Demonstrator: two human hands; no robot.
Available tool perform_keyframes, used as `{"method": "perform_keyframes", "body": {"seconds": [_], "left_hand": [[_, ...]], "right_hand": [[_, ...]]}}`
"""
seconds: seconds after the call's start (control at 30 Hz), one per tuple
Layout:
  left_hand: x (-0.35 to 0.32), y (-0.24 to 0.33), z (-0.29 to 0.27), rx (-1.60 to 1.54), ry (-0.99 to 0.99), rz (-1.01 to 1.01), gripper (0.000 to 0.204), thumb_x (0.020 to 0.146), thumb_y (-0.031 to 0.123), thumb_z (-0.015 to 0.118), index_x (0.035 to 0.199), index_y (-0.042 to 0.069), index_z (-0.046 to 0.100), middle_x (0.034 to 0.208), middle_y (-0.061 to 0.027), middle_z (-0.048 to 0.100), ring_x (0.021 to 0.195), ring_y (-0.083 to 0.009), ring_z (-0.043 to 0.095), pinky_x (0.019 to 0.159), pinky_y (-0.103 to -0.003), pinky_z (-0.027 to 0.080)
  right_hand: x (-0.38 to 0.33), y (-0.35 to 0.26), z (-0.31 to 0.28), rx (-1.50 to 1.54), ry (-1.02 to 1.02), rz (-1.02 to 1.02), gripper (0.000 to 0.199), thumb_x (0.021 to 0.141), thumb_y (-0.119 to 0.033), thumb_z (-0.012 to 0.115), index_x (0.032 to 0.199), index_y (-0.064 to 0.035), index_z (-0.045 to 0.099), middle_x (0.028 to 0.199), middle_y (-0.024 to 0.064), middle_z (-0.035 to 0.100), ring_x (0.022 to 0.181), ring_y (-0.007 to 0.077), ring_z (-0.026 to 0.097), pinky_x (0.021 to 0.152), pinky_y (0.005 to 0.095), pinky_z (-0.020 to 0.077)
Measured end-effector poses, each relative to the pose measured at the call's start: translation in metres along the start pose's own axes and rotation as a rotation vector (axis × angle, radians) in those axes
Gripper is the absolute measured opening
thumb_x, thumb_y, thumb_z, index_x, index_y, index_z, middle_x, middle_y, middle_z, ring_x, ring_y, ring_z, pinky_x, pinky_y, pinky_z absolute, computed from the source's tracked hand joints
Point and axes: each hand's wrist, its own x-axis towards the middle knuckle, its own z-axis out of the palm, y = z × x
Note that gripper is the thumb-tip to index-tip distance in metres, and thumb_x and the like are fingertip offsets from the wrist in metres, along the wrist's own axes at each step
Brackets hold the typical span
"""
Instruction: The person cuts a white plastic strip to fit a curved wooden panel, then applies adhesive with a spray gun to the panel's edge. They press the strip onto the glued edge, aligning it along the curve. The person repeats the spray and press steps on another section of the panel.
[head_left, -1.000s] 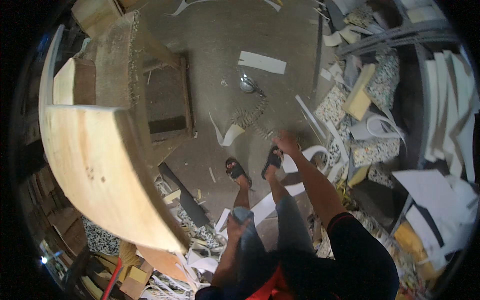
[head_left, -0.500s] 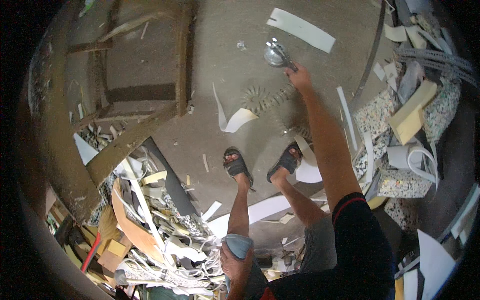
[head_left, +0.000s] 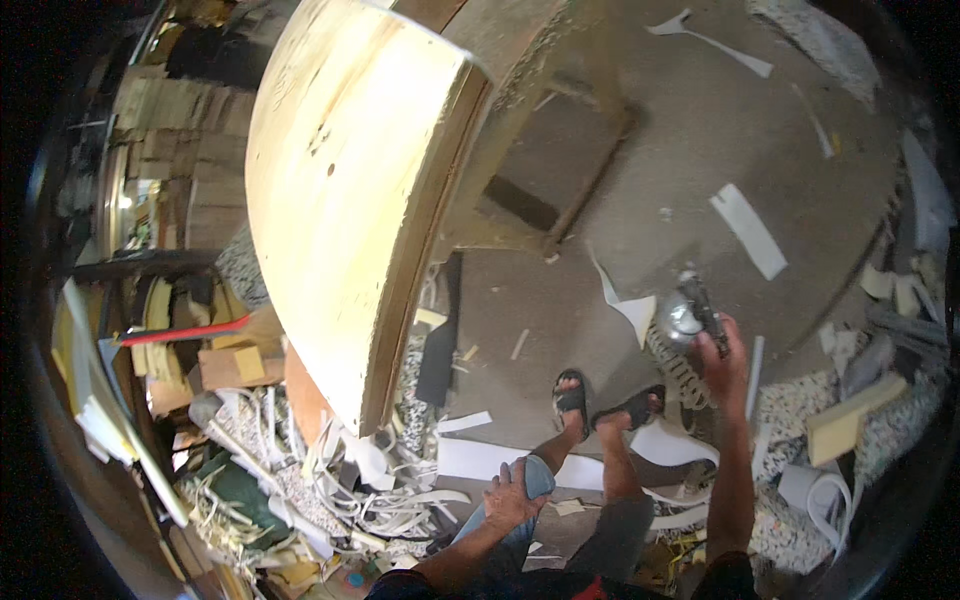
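My right hand (head_left: pixel 728 368) grips a spray gun (head_left: pixel 688 314) by its handle, its fingers wrapped round it. The gun has a round, shiny silver cup and hangs above the floor, tilted. Below it dangles a coiled air hose (head_left: pixel 676 370). My left hand (head_left: pixel 512 498) lies on my left knee with fingers spread, holding nothing. White foam offcuts lie on the floor near the gun, among them a curled strip (head_left: pixel 632 314) and a long notched piece (head_left: pixel 748 231).
A wooden table (head_left: pixel 345 170) with a pale top stands at left, its frame legs reaching the floor. Heaps of white strips (head_left: pixel 400 505) and a red-handled broom (head_left: pixel 190 331) lie beside it. Speckled foam blocks (head_left: pixel 795 410) and a yellow foam piece (head_left: pixel 855 420) crowd the right.
My view has swung left, bringing the tabletop into sight. My right arm has drawn the spray gun nearer to me. My left hand stays on the knee.
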Motion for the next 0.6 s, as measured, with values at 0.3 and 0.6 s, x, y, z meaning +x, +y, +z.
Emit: {"method": "perform_keyframes", "body": {"seconds": [0.3,0.6], "left_hand": [[0.019,0.018,0.001,0.017,-0.103,0.097,0.106,0.077,0.065,0.074,0.158,0.018,0.023,0.152,-0.0297,0.037,0.125,-0.0488,0.055,0.100,-0.055,0.050],[0.004,0.031,0.017,-0.030,-0.090,0.008,0.107,0.077,0.066,0.074,0.157,0.011,0.029,0.145,-0.0265,0.044,0.127,-0.0457,0.054,0.100,-0.053,0.051]], "right_hand": [[-0.017,-0.248,-0.025,0.114,0.115,-0.340,0.037,0.086,-0.005,0.069,0.121,0.0026,0.061,0.109,0.0184,0.069,0.096,0.0246,0.068,0.088,0.0336,0.0513],[0.041,-0.309,-0.023,0.079,-0.074,-0.596,0.036,0.092,-0.007,0.065,0.127,-0.0007,0.058,0.088,0.0086,0.066,0.073,0.0120,0.059,0.067,0.0281,0.0468]]}}
